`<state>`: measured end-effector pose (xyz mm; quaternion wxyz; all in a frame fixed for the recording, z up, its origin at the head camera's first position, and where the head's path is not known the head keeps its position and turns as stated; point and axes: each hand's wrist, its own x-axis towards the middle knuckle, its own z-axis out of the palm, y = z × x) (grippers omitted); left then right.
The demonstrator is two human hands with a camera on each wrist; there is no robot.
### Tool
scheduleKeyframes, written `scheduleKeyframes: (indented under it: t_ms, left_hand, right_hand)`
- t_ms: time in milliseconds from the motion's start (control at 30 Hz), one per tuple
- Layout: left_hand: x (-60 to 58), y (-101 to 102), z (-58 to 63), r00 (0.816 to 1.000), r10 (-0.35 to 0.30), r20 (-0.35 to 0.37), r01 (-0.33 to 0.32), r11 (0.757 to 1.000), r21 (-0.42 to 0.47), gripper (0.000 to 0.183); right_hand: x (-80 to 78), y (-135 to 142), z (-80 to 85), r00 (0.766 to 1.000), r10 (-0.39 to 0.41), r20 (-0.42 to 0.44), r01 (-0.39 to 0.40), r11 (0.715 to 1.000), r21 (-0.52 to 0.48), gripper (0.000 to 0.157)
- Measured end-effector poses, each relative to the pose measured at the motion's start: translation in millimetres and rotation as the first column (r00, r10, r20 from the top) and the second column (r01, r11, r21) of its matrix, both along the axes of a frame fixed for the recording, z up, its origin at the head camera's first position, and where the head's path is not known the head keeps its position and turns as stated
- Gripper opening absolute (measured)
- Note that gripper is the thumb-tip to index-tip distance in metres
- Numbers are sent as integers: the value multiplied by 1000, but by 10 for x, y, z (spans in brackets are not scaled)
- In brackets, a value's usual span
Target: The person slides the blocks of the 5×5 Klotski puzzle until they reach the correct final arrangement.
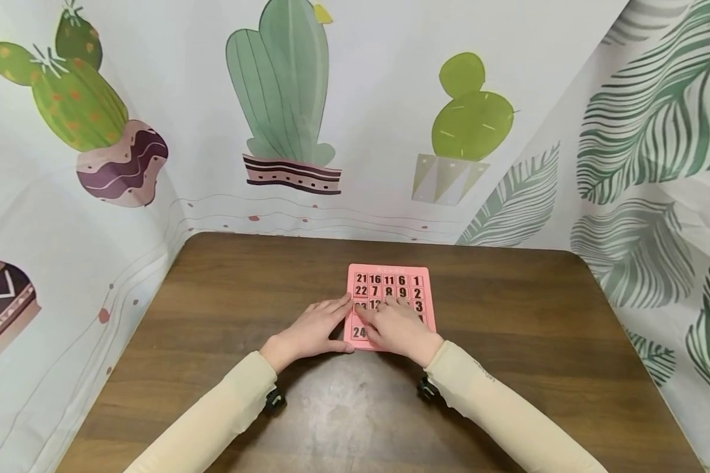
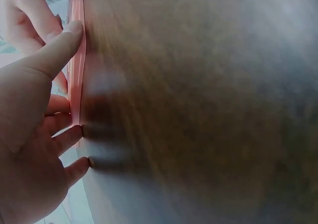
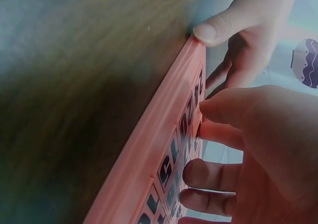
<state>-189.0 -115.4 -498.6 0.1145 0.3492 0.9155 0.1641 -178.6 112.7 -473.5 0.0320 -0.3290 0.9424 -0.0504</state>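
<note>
A pink sliding number puzzle [image 1: 390, 270] lies flat on the brown table, black numbers on its square tiles. Along its left edge, my left hand [image 1: 311, 331] rests with fingers extended and the thumb by the near left corner. My right hand [image 1: 403, 326] lies over the tiles, fingertips touching their faces and covering several middle and lower numbers. In the right wrist view, the fingers [image 3: 211, 174] of this hand are spread over the puzzle [image 3: 144, 149]. The left wrist view has the left thumb [image 2: 64, 47] against the puzzle's pink side [image 2: 77, 80].
The wooden table [image 1: 242, 276] extends around the puzzle on all sides. A white cloth [image 1: 373, 131] printed with cacti and leaves hangs behind and beside the table. Dark wrist devices [image 1: 275, 399] sit below both cream sleeves [image 1: 213, 414].
</note>
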Motion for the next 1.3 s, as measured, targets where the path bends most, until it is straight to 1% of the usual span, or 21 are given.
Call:
scheduleKeyframes:
  t_ms: [200,333,500,700,767,900,1033,1100,1200,1300]
  left_hand:
    - [0,5,-11,1000,1,1,-1,1000,19,96]
    - [3,0,-18,1000,7,-4,-7,1000,25,97]
    - [10,2,-7,1000,10,-15,-10,1000,5,98]
    - [12,15,-5,1000,18,-3,-18,1000,-11,100]
    - [11,18,-8,1000,20,3,-20,1000,0,100]
    - [1,12,-7,1000,16,2,-16,1000,21,99]
    - [-14,8,0,1000,16,0,-16,1000,23,100]
    - [-13,8,1,1000,21,2,-21,1000,19,101]
    - [-2,16,4,1000,28,9,-28,1000,14,102]
    - [8,22,2,999,28,16,-28,1000,3,103]
  right_hand:
    - [88,20,3,1000,23,-8,-23,999,-28,43]
    - [139,24,0,999,43,-17,-43,999,-24,44]
    - [196,27,2,998,50,-38,-51,999,-7,45]
    - [216,32,-6,997,54,-51,-55,998,-15,44]
    - [206,33,-5,997,59,-44,-60,998,-23,44]
    - [150,19,37,998,62,-8,-63,997,-54,39]
    - [10,-7,114,999,33,23,-32,998,-59,34]
    - [-84,-16,128,1000,9,24,-8,999,-42,36]
    - [-215,-26,122,998,-34,56,35,999,-18,42]
    - [-297,-38,109,994,-70,78,69,997,18,46]
